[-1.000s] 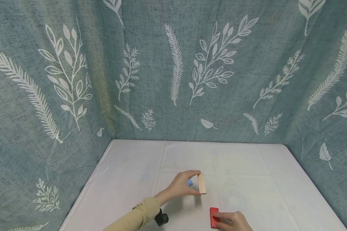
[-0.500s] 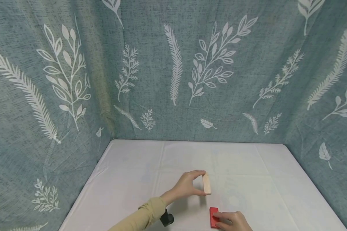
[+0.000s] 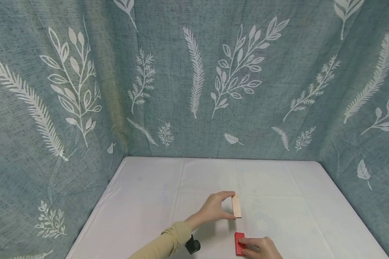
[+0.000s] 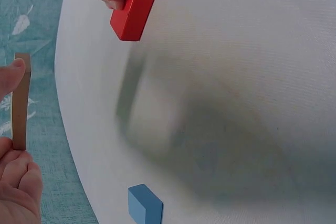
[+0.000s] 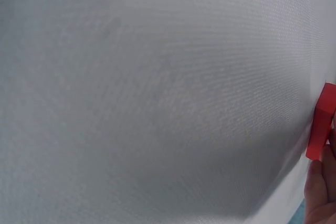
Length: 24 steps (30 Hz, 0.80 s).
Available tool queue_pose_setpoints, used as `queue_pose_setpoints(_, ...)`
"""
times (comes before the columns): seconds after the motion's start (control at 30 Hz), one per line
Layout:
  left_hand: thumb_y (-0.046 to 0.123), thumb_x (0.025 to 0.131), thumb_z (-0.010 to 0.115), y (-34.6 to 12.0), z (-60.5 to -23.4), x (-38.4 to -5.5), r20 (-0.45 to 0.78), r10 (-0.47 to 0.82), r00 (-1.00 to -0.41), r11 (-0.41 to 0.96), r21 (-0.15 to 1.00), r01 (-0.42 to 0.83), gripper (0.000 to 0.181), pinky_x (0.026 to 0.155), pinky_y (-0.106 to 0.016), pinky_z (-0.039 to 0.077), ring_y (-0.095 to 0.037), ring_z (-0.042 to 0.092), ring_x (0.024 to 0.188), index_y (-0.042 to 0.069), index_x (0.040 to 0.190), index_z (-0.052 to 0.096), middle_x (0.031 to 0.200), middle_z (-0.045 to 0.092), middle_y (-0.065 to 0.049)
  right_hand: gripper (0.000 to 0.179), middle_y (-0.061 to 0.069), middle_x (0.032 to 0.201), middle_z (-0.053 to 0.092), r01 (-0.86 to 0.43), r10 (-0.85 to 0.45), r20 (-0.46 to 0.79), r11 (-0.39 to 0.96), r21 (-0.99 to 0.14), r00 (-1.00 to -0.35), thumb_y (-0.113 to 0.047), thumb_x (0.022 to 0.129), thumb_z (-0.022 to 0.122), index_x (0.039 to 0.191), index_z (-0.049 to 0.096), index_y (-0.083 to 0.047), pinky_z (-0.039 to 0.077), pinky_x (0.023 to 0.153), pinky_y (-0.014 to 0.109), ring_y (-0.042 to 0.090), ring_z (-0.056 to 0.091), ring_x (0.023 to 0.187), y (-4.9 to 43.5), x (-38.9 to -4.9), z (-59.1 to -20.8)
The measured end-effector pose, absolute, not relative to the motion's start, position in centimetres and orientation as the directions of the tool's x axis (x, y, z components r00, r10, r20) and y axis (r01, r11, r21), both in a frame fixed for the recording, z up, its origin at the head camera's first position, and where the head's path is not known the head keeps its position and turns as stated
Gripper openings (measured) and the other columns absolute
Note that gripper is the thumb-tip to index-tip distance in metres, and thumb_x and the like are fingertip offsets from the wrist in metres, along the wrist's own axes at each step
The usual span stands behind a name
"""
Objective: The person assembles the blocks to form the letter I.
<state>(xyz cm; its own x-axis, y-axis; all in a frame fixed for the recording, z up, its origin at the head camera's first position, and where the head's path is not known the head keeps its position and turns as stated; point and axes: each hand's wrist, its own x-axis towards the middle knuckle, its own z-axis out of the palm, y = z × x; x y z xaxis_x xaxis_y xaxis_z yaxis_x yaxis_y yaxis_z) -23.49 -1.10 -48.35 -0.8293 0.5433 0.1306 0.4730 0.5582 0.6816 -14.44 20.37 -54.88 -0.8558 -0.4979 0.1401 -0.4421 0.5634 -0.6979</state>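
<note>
Your left hand (image 3: 214, 209) is pinching the wooden block (image 3: 236, 210) end to end, thumb on the near end, fingers on the far end, above the counter (image 3: 149, 201). The block's long axis is running away from you, nearly in line with the red block (image 3: 238, 241), which is lying flat just nearer you. Your right hand (image 3: 262, 249) is resting fingertips on the red block; how tight that grip is, I cannot tell. A blue block (image 4: 145, 204) is sitting left of the wooden one, under your left hand.

Olive-tan long sleeve (image 3: 162, 242) on left arm, black wrist-worn camera (image 3: 193, 246), bare hands
</note>
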Motion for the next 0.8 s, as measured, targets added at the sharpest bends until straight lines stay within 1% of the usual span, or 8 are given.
queue_pose_setpoints(0.17,0.026,0.07,0.084,-0.7,-48.7,-23.6,0.123,0.544,-0.83,0.561,0.682,0.469,0.073,0.103,-0.027,0.047,-0.02,0.052,0.126,0.009,0.134,0.053,0.137,0.056,-0.004,0.037,0.01,0.1,0.074,-0.399,-0.487,0.093,0.575,-0.714,-0.868,-0.029,0.082,0.072,0.108,0.071,-0.002,0.059,0.076,0.027,0.001,0.067,0.091,20.4,-14.4,-54.7)
queue_pose_setpoints(0.27,0.026,0.07,0.084,-0.5,-48.9,-23.7,0.116,0.546,-0.83,0.566,0.679,0.467,0.073,0.103,-0.027,0.047,-0.02,0.053,0.126,0.009,0.133,0.053,0.136,0.056,-0.004,0.037,0.009,0.101,0.074,-0.399,-0.49,0.089,0.579,-0.711,-0.867,-0.029,0.083,0.072,0.108,0.071,-0.002,0.059,0.076,0.028,0.002,0.067,0.092,20.5,-14.4,-54.7)
queue_pose_setpoints(0.5,0.027,0.069,0.085,-0.1,-49.4,-23.6,0.094,0.545,-0.833,0.578,0.678,0.455,0.072,0.102,-0.027,0.047,-0.02,0.053,0.125,0.009,0.132,0.054,0.135,0.057,-0.003,0.035,0.011,0.099,0.074,-0.448,-0.5,0.146,0.561,-0.696,-0.853,-0.028,0.084,0.071,0.106,0.072,-0.001,0.055,0.076,0.016,0.002,0.067,0.092,20.6,-14.5,-55.1)
queue_pose_setpoints(0.57,0.027,0.069,0.085,0.0,-49.6,-23.6,0.089,0.54,-0.837,0.58,0.681,0.447,0.073,0.103,-0.028,0.047,-0.02,0.053,0.126,0.009,0.132,0.054,0.135,0.057,-0.003,0.035,0.012,0.099,0.073,-0.451,-0.503,0.15,0.554,-0.7,-0.851,-0.028,0.084,0.07,0.106,0.072,-0.002,0.054,0.076,0.014,0.001,0.067,0.093,20.6,-14.6,-55.1)
queue_pose_setpoints(0.8,0.026,0.068,0.086,0.2,-50.5,-23.7,0.088,0.544,-0.834,0.581,0.677,0.451,0.073,0.103,-0.027,0.047,-0.02,0.054,0.125,0.007,0.131,0.055,0.135,0.058,-0.004,0.03,0.014,0.096,0.073,-0.519,-0.52,0.224,0.535,-0.666,-0.824,-0.024,0.084,0.071,0.104,0.072,-0.001,0.056,0.073,0.017,0.005,0.068,0.093,20.6,-14.7,-55.2)
